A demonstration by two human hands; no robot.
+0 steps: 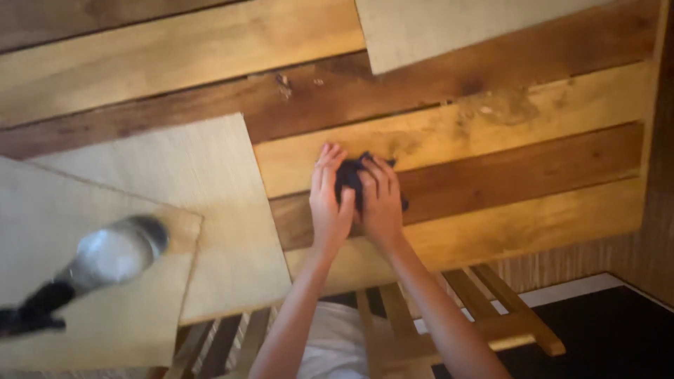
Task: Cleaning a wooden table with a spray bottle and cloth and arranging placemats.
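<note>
Both of my hands press on a small dark cloth (349, 175) lying on a wooden plank table (491, 161). My left hand (328, 203) lies flat with its fingers over the cloth's left side. Over the cloth's right side rests my right hand (381, 203), fingers curled on top of it. The hands touch each other, and most of the cloth is hidden beneath them.
Pale placemats lie on the table: one at the left (210, 210), another overlapping it at the near left (105, 309), a third at the top (449, 28). A clear bottle with a dark cap (98, 263) lies on the near-left mat. A wooden chair (484, 316) stands below the table edge.
</note>
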